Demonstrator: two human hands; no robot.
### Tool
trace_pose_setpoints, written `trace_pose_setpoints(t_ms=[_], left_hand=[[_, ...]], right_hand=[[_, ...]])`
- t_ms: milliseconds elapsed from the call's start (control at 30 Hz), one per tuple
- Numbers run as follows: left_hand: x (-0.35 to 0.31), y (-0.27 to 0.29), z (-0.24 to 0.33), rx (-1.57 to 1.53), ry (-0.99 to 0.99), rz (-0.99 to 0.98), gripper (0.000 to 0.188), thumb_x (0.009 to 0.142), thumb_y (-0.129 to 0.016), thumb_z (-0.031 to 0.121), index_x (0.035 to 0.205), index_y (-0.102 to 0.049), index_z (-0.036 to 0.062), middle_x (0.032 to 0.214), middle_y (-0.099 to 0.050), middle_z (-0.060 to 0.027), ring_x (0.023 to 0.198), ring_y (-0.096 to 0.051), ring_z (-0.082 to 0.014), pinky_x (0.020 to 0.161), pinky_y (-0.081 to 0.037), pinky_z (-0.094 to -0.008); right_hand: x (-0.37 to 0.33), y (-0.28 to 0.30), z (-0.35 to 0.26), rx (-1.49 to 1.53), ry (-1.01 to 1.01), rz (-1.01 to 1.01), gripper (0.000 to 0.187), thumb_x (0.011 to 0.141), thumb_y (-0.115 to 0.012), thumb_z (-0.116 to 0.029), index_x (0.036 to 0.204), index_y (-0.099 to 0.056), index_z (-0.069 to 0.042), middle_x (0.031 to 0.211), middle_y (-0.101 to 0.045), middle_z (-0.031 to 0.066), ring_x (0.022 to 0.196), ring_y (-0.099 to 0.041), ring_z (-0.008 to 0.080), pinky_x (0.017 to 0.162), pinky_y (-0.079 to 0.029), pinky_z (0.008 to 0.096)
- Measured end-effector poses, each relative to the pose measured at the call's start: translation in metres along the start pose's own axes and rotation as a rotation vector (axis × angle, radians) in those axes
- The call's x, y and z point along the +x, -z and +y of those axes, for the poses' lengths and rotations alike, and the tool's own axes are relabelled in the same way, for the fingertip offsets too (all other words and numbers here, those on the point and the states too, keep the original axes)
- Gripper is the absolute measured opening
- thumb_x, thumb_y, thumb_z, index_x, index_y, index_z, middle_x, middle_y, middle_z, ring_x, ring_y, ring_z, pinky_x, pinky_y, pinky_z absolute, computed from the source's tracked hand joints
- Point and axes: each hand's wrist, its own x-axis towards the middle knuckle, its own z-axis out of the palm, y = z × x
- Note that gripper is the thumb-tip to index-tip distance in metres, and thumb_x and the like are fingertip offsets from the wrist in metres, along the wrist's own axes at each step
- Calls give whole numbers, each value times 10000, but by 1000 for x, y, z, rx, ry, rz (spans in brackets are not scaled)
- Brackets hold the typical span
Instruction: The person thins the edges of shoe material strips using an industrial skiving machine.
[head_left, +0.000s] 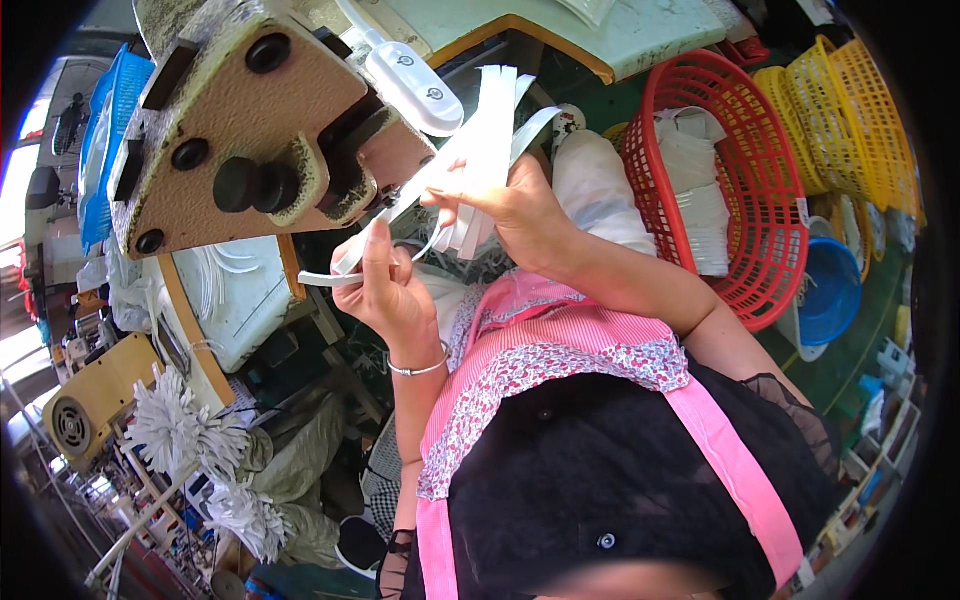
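L hand (388,300): pinching narrow white strip (318,280)
R hand (532,215): gripping flat white strip bundle (492,125)
Nr hands: beige metal machine head (225,110)
R side: red oval plastic basket (768,200)

White glare burns in from the far left; the strips (495,110) look nearly blown out, and edges bend (quite strongly) toward blackened corners.

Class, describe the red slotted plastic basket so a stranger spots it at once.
Start at the beige metal machine, upper left, and go right, past the person's right hand. Beyond it stands an oval, red slotted plastic basket holding flat white pieces. Its red colour sets it apart from the yellow slotted plastic baskets and round blue plastic basin beside it.
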Motion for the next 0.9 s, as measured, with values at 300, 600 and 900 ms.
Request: trace_pose_setpoints(t_ms=[300, 600, 900], left_hand=[[-1, 6, 20, -19, 41, 58, 257, 884, -662, -26, 664, -565, 65, 564, -396, 54, 455, -259, -19, 431, -154, -210], [-1, 6, 29, -7, 78, 150, 321, 903, -643, -9, 615, -528, 78, 548, -379, 55, 446, -242, -16, 430, -139, -214], [-2, 4, 21, 38, 57, 61, 142, 882, -674, -17, 760, -627, 40, 580, -435, 51, 450, -262, -12, 424, -153, -216]], right_hand=[[-1, -3, -4, -16, -24, -22, 138, 869, -697, -66, 977, -650, 6, 881, -703, 115, 693, -653, 131, 648, -528, 273], [-2, 1, -3, 51, 4, 35, 133, 870, -688, -60, 954, -606, 2, 868, -701, 135, 694, -661, 140, 635, -538, 280], [2, 12, -5, 53, 28, 76, 124, 872, -654, -53, 968, -596, -1, 881, -700, 150, 701, -676, 154, 641, -563, 290]])
